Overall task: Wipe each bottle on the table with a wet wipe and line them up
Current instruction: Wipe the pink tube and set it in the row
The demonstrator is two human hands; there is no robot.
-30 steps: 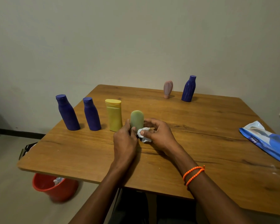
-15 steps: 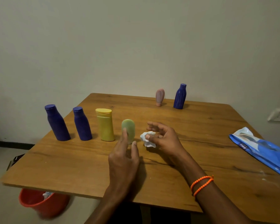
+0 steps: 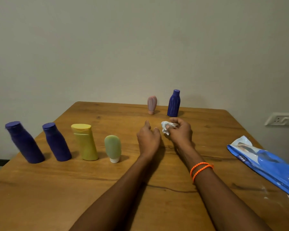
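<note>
White crumpled wipe (image 3: 165,129) pinched in right hand (image 3: 180,132); left hand (image 3: 148,139) loosely curled, empty, just beside.

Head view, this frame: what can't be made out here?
- Wipes pack: cut off by the right edge; only "mee" is legible.
- Wet wipe: crumpled, partly hidden in the right hand.
- Leftmost purple bottle: blurred.
- Pink bottle and far purple bottle: too small for label detail.
</note>
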